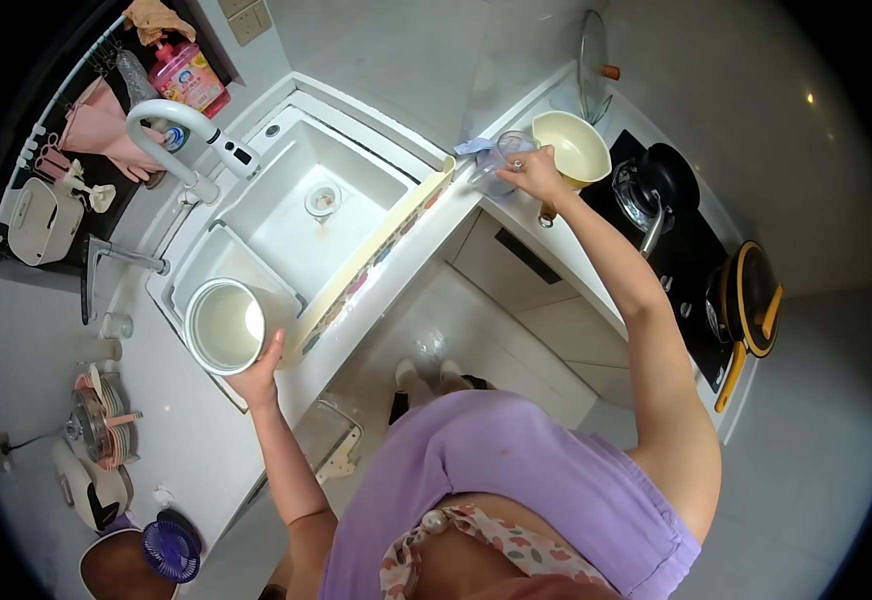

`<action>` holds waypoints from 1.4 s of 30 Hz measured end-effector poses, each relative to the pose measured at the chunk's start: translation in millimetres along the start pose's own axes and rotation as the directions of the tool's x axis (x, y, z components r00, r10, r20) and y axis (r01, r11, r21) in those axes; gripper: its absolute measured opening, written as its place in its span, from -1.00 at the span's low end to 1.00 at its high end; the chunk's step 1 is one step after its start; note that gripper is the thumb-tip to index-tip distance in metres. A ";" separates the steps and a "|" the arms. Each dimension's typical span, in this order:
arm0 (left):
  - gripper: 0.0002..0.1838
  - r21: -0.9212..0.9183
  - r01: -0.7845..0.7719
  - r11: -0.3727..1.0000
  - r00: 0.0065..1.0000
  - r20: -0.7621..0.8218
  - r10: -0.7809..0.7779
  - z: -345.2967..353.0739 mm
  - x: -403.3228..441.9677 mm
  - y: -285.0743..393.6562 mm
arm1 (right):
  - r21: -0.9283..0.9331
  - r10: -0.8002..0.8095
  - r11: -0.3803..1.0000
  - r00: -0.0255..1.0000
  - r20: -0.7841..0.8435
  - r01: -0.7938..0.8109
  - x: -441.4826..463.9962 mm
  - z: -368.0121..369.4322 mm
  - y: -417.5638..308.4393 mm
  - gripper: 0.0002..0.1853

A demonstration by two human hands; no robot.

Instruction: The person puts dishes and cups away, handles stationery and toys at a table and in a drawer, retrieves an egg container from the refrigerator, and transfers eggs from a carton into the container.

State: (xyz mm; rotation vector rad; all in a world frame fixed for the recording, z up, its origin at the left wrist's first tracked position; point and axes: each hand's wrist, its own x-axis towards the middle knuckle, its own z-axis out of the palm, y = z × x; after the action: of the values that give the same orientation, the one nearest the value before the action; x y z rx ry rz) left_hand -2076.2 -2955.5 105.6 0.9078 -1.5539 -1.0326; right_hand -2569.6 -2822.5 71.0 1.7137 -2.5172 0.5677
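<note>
A white round pot is in my left hand, which grips its side over the sink's left end; the pot's inside looks pale. My right hand reaches to the counter right of the sink, its fingers pinched at a clear glass lid or bowl. Just beside that hand sits a cream pot with a brown handle. A bluish cloth lies behind the clear piece. The white sink has a drain strainer in it.
A white faucet arches over the sink, with a patterned splash strip along its front edge. The black stove holds a black pan and a yellow-rimmed pan. Plates stand at the left.
</note>
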 end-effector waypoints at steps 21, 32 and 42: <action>-0.34 -0.424 0.017 0.905 0.877 0.441 0.190 247.1 35.5 9.2 | 0.181 -0.101 0.977 0.992 -0.077 0.114 -108.7 -70.9 -79.7 -0.80; -0.11 -0.259 -0.129 0.957 0.825 0.507 0.248 431.0 19.0 -47.3 | 0.348 0.046 0.937 0.999 -0.017 -0.037 -227.9 -81.7 -120.4 -0.70; -0.19 -0.093 -0.155 0.983 0.748 0.640 0.178 420.2 22.0 -31.0 | 0.398 0.178 0.903 0.984 -0.008 -0.161 -259.6 -80.6 -112.3 -0.69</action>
State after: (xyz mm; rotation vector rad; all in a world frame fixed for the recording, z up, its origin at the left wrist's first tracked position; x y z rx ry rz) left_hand -2490.3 -2915.2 35.3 0.3684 -2.1364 -1.3166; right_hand -2380.6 -2601.4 115.0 1.5633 -2.6751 1.1895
